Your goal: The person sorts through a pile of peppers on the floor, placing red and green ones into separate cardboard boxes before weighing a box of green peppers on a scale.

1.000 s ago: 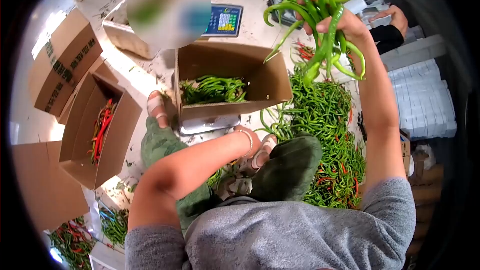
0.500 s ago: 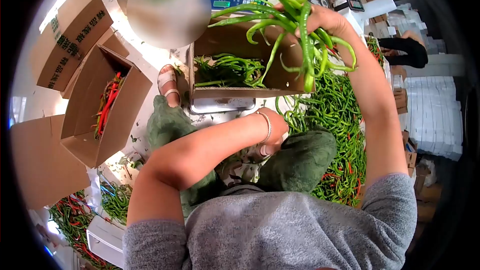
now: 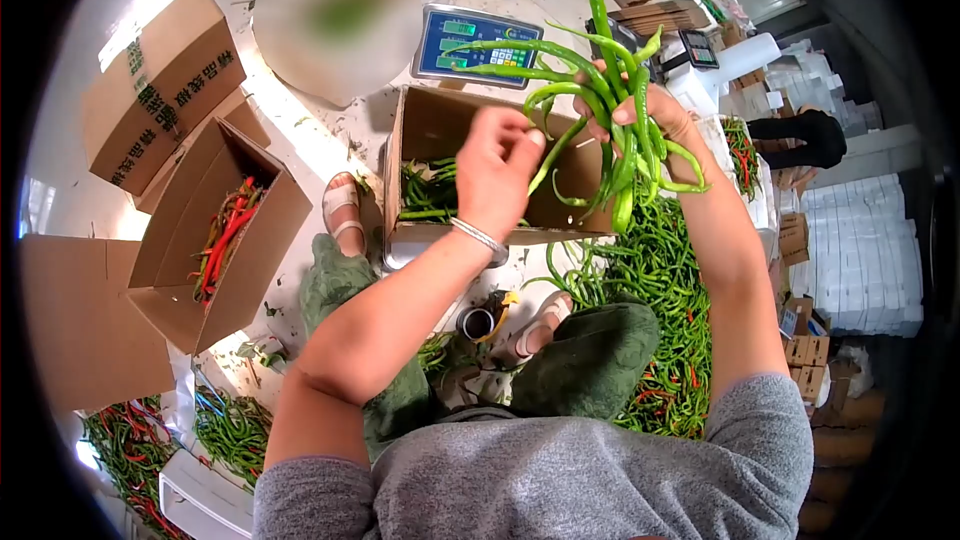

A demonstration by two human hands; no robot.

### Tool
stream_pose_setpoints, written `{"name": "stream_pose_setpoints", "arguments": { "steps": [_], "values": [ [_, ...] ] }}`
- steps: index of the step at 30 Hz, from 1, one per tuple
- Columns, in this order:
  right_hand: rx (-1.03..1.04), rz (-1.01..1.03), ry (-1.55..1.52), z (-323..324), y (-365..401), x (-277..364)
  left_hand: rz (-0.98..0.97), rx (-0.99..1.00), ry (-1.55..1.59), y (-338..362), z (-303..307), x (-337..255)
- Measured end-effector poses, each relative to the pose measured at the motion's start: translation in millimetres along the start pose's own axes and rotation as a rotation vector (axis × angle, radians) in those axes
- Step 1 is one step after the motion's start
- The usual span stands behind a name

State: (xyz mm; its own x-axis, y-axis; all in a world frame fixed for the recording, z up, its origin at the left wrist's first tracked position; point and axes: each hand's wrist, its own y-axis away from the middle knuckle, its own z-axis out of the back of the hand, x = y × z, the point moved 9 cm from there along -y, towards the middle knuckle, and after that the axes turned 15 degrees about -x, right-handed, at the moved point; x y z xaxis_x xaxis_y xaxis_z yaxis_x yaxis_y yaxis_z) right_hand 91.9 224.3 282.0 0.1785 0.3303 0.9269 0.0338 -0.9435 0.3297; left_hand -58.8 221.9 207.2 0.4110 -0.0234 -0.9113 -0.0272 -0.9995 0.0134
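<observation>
My right hand (image 3: 640, 115) is closed around a bunch of long green chili peppers (image 3: 615, 90), which fan out on both sides above the cardboard box's right end. My left hand (image 3: 495, 175) is in front of the open cardboard box (image 3: 430, 115), its thumb and fingers pinched together beside the bunch. Whatever lies between those fingertips, if anything, is hidden. More green chili peppers (image 3: 425, 185) lie inside the box, partly covered by my left hand. The box rests on a scale, whose blue display panel (image 3: 480, 45) stands behind it.
A big heap of green chili peppers (image 3: 675, 290) with some red ones lies to the right. At left, another cardboard box (image 3: 270, 240) holds red chili peppers (image 3: 225, 240). A white stool (image 3: 205, 495) stands at lower left. A dark cup (image 3: 477, 323) is between my feet.
My left hand has risen from beside my knee to the front of the box, near the bunch. My right hand, still gripping the peppers, is slightly lower in view.
</observation>
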Motion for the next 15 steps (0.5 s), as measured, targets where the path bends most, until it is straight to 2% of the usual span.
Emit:
{"name": "stream_pose_setpoints", "arguments": {
  "steps": [1, 3, 6, 9, 10, 11, 12, 15],
  "values": [
    [-0.009, -0.077, 0.015, -2, 3, -2, -0.040, -0.143, -0.006, -9, 15, -5],
    [-0.033, 0.004, -0.013, -1, 0, -2, -0.052, -0.171, 0.032, -17, 18, -8],
    [0.017, -0.079, 0.054, -2, -5, -13, 0.141, 0.059, 0.260, -19, 0, -5],
    [-0.022, -0.105, 0.050, -6, -4, -18, 0.213, 0.104, 0.094, -26, 3, -1],
    [0.026, -0.150, 0.221, -10, -8, -20, 0.249, 0.054, 0.103, -26, 7, 2],
    [0.075, -0.193, 0.391, -9, -15, -22, 0.276, 0.062, 0.081, -24, 8, 6],
    [0.073, -0.195, 0.397, -6, -19, -24, 0.302, 0.070, 0.057, -23, 9, 10],
    [0.265, -0.259, 0.850, -2, -40, -44, 0.357, 0.126, -0.067, -13, 10, 22]
  ]
}}
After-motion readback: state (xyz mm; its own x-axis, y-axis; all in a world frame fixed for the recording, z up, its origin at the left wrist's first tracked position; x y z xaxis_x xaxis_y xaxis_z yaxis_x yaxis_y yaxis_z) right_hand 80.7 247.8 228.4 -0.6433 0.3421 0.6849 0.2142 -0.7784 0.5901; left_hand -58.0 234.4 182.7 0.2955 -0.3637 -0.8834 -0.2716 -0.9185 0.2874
